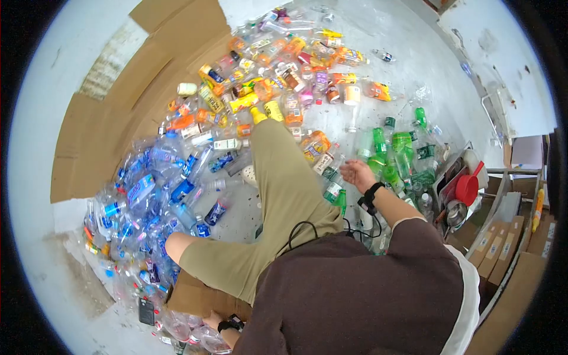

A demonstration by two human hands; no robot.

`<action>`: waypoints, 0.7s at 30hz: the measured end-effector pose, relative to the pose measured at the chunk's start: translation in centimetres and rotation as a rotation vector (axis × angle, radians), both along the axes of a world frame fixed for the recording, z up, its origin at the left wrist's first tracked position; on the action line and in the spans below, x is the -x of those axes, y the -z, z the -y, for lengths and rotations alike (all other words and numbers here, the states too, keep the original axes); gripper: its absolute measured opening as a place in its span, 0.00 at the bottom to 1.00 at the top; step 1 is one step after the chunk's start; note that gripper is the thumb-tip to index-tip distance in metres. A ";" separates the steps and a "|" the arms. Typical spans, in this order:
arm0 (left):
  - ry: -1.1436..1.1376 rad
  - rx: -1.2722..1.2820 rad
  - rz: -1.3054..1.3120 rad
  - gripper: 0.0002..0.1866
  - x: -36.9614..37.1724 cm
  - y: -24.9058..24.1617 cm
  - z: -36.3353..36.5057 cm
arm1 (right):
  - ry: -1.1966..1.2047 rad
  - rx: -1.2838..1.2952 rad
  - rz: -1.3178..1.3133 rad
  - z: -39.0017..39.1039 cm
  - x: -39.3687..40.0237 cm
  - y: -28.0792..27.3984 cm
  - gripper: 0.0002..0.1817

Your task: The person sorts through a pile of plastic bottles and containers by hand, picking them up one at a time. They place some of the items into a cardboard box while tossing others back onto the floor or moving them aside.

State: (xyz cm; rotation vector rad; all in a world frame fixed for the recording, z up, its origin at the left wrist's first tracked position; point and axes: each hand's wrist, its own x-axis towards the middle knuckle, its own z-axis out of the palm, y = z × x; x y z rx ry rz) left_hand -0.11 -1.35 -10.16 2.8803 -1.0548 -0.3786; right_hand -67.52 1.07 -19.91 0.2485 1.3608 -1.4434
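My right hand [358,175] is held out over the floor with its fingers apart and nothing in it. Just beside it lie a clear bottle with a green label [333,190] and a green bottle [341,201]. A heap of green bottles [390,158] spreads to its right. Low in the view, my left hand [213,320] is at the lower edge of a cardboard box [204,296], above clear bottles [213,338]. Its fingers are mostly hidden, so I cannot see whether it holds anything.
Blue-labelled bottles [142,189] pile up at the left. Orange and yellow bottles [278,77] cover the floor ahead, against a cardboard sheet [136,83]. At right are a red ladle-like pan [469,186], a metal pot [456,213] and a shelf with cartons [497,248]. A black phone-like object [146,311] lies lower left.
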 end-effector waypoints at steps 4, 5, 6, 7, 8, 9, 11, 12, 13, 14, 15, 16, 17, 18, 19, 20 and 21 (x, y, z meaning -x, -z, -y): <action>0.093 0.272 -0.071 0.25 -14.8 11.1 -4.0 | -0.062 -0.135 0.057 -2.0 -0.8 2.5 0.15; 0.075 0.125 -0.069 0.25 -14.1 9.5 -3.6 | -0.111 -0.177 0.059 -2.6 -1.5 3.2 0.14; 0.069 0.017 -0.065 0.25 -12.2 8.0 -2.8 | -0.081 -0.192 0.075 -3.0 -1.9 3.6 0.14; 0.080 -0.069 -0.067 0.24 -10.9 7.0 -2.2 | -0.108 -0.198 0.076 -3.2 -2.2 3.9 0.14; 0.100 -0.133 -0.065 0.24 -9.5 6.4 -1.5 | -0.134 -0.202 0.074 -3.5 -2.5 4.2 0.14; 0.123 -0.186 -0.061 0.24 -7.9 6.1 -0.7 | -0.118 -0.219 0.085 -3.9 -2.8 4.6 0.15; 0.171 -0.262 -0.044 0.24 -5.0 5.8 0.6 | -0.068 -0.241 0.093 -4.5 -3.5 5.4 0.15; 0.192 -0.290 -0.034 0.24 -3.8 5.8 0.9 | -0.053 -0.256 0.094 -4.7 -3.8 5.6 0.16; 0.215 -0.313 -0.028 0.24 -3.0 5.7 1.3 | -0.037 -0.263 0.106 -5.1 -4.1 5.7 0.16; 0.229 -0.333 -0.019 0.24 -2.0 5.9 1.7 | -0.024 -0.268 0.107 -5.4 -4.5 6.0 0.16; 0.240 -0.346 -0.014 0.24 -1.2 5.9 1.9 | -0.013 -0.274 0.136 -5.7 -4.9 6.2 0.16; 0.254 -0.362 -0.010 0.23 -0.5 6.0 2.2 | -0.005 -0.278 0.166 -5.9 -5.1 6.4 0.16; 0.263 -0.372 -0.005 0.23 -0.1 6.1 2.6 | 0.005 -0.293 0.186 -5.8 -5.2 6.3 0.16; 0.273 -0.374 0.000 0.23 0.1 5.9 3.0 | 0.008 -0.295 0.187 -6.1 -5.3 6.7 0.16; 0.285 -0.386 0.002 0.23 0.3 5.8 3.2 | 0.000 -0.301 0.195 -6.5 -5.5 7.4 0.16; 0.290 -0.397 0.007 0.23 0.8 6.1 3.2 | -0.010 -0.308 0.202 -6.6 -5.8 8.0 0.17; 0.293 -0.400 0.005 0.23 0.4 6.7 3.1 | -0.012 -0.309 0.202 -6.3 -5.8 7.9 0.17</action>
